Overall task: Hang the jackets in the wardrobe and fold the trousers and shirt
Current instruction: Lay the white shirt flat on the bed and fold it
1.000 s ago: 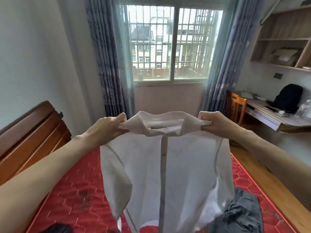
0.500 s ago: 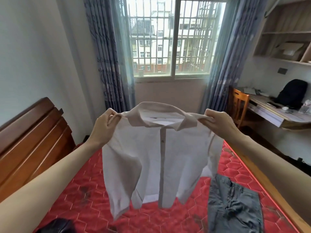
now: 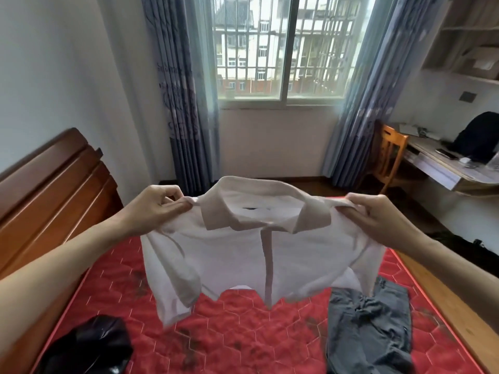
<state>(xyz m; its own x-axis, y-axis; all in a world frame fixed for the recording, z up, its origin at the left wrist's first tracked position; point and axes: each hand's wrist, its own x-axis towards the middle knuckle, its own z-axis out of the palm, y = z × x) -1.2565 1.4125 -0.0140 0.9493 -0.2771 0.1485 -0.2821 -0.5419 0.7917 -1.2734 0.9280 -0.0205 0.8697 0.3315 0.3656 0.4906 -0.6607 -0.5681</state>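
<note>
White shirt (image 3: 259, 255) held up in the air over the bed (image 3: 237, 333), front placket facing the camera, collar on top, hem hanging down just above the mattress. Left hand (image 3: 155, 209) pinches the left shoulder seam, right hand (image 3: 378, 220) pinches the right shoulder, both clamped on fabric, hands well apart so the shoulder line is stretched roughly horizontal. Long axis vertical, collar up, sleeves drooping at each side. Grey trousers (image 3: 370, 330) lie flat on the red mattress at lower right, partly behind the shirt's right sleeve. Black jacket (image 3: 89, 346) bunched at the bed's lower left corner. Wooden headboard (image 3: 46, 193) on the left, tabletop (image 3: 445, 168) with chair (image 3: 391, 155) on the right, barred window (image 3: 280, 47) straight ahead.
</note>
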